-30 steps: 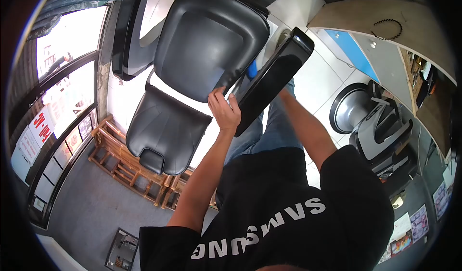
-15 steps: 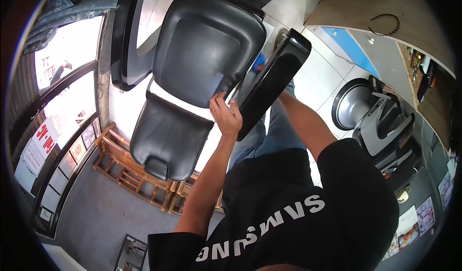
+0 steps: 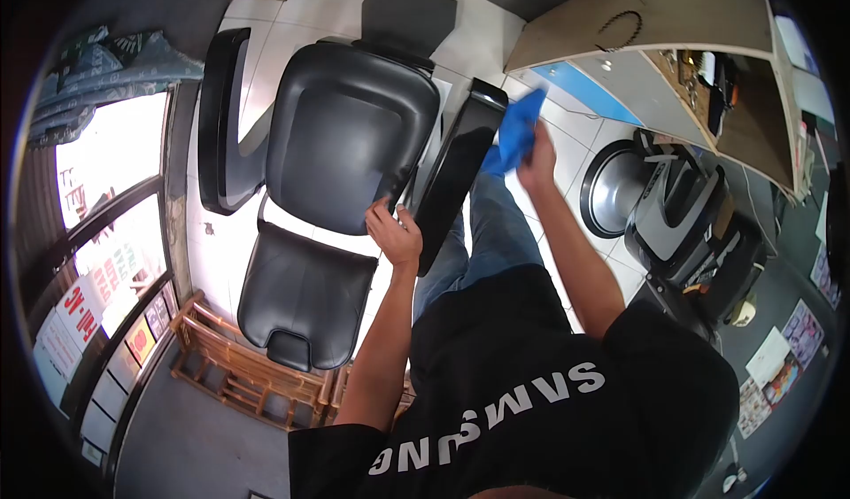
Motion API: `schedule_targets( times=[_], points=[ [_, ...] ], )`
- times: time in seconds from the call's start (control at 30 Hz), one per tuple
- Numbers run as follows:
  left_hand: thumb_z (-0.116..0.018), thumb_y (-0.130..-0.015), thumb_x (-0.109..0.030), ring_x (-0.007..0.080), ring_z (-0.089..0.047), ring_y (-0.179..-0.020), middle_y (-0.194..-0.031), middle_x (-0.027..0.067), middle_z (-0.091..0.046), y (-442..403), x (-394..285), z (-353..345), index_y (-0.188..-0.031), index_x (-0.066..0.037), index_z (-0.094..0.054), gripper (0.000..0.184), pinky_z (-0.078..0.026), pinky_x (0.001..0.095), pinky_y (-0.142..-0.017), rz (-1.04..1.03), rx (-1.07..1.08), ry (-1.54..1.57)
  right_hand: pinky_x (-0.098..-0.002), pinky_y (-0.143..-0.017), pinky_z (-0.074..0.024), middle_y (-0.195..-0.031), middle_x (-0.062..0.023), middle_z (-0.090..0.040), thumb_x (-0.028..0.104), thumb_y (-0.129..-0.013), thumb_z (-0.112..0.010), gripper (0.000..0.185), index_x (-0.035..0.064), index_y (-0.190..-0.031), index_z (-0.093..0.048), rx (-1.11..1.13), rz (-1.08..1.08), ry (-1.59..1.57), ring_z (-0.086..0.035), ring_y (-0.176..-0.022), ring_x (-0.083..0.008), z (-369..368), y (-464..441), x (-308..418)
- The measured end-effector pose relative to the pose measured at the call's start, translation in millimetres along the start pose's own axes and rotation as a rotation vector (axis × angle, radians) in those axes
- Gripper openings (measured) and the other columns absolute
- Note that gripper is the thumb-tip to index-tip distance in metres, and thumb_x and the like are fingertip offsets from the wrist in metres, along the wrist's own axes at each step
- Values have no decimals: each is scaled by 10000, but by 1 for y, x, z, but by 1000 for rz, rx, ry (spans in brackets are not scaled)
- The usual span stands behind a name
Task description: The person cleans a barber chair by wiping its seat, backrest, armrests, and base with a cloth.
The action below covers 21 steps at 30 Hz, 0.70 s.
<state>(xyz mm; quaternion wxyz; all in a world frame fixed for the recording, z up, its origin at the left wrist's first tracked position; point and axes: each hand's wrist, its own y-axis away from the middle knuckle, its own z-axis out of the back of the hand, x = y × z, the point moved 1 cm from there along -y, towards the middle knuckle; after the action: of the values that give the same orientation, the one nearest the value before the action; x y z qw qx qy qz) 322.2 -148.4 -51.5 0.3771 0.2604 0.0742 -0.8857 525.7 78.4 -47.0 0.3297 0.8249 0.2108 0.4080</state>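
Observation:
A black barber chair has a wide padded seat (image 3: 345, 145) and a smaller backrest (image 3: 305, 291) with a notched end. My left hand (image 3: 395, 233) rests at the seat's corner, fingers loosely bent and apart, holding nothing that I can see. Between me and the seat runs the glossy black near armrest (image 3: 456, 167). In my right hand (image 3: 537, 158) is a blue cloth (image 3: 521, 131), gripped just beyond the armrest's outer side and slightly blurred. The far armrest (image 3: 221, 123) stands on the opposite side of the seat.
A wooden counter (image 3: 655, 12) with an open compartment of tools stands at the upper right. Below it is another chair with a round metal base (image 3: 615, 189). A bamboo bench (image 3: 239, 375) and glazed door (image 3: 115, 198) lie to the left.
My right hand has come up from behind the near armrest, bringing the blue cloth into full view. My left hand stays at the seat corner. The whole view has shifted somewhat.

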Motion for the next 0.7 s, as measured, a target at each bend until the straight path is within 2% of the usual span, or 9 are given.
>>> schedule_targets(
  times=[0.07,0.1,0.17,0.2,0.23,0.3,0.37,0.5,0.7],
  points=[
    [-543,-995,-226,410,-538,-1153,-1189,191,-537,1,1,0,-1210,7,-565,317,-417,521,-990,2,14,-5,-323,-911,-518,-1153,-60,-682,120,-1040,-457,345,51,-1331,-630,79,316,380,-654,-1027,-176,-36,-40,21],
    [-534,-1003,-231,414,-535,-1160,-1196,192,-533,1,1,-1,-1217,7,-562,322,-418,522,-984,6,20,-6,-339,-927,-501,-1186,-92,-693,118,-1017,-485,334,55,-1284,-677,36,535,735,-657,-1053,-213,-44,-56,14],
    [-528,-1009,-244,416,-533,-1165,-1207,192,-532,3,0,1,-1228,2,-555,331,-422,527,-982,14,26,-26,-425,-977,-478,-1202,-190,-688,54,-921,-549,293,75,-1158,-719,297,1029,1288,-629,-1134,-372,-55,-65,-5],
    [-527,-1010,-246,416,-533,-1165,-1208,192,-532,2,2,0,-1230,1,-554,332,-423,528,-981,15,20,-30,-444,-939,-489,-1178,-180,-683,4,-886,-555,321,73,-1152,-722,235,1254,1366,-644,-1060,-405,-67,-47,-10],
    [-525,-1011,-249,416,-532,-1166,-1210,193,-532,1,1,-1,-1231,1,-553,334,-423,530,-981,15,12,-33,-492,-946,-482,-1181,-175,-688,-6,-890,-553,339,86,-1171,-717,297,1128,1319,-631,-1116,-394,-68,-39,-11],
    [-527,-1011,-259,420,-530,-1166,-1212,198,-533,1,-2,1,-1234,1,-552,343,-424,534,-981,14,16,-27,-517,-976,-476,-1208,-161,-692,-2,-894,-562,339,80,-1188,-708,280,1389,1354,-610,-1205,-383,-70,-3,-23],
    [-533,-1002,-269,425,-528,-1169,-1212,203,-533,0,-4,3,-1237,0,-551,358,-425,534,-982,27,32,-25,-533,-1080,-418,-1305,-126,-670,24,-881,-588,353,86,-1213,-691,464,1214,1448,-557,-1321,-372,-58,35,-43],
    [-548,-977,-305,444,-534,-1144,-1203,218,-533,2,6,3,-1239,11,-543,411,-425,546,-967,19,-17,22,-538,-1128,-391,-1350,-118,-664,5,-889,-595,370,87,-1238,-687,916,1036,1483,-535,-1370,-331,-9,115,-130],
    [-522,-1005,-198,440,-553,-1146,-1206,239,-548,8,18,0,-1257,17,-535,331,-427,526,-968,5,-138,246,-390,-991,-508,-1131,-133,-741,3,-894,-578,290,27,-1146,-719,872,524,1228,-675,-1157,-324,-17,128,-122]
  ],
)
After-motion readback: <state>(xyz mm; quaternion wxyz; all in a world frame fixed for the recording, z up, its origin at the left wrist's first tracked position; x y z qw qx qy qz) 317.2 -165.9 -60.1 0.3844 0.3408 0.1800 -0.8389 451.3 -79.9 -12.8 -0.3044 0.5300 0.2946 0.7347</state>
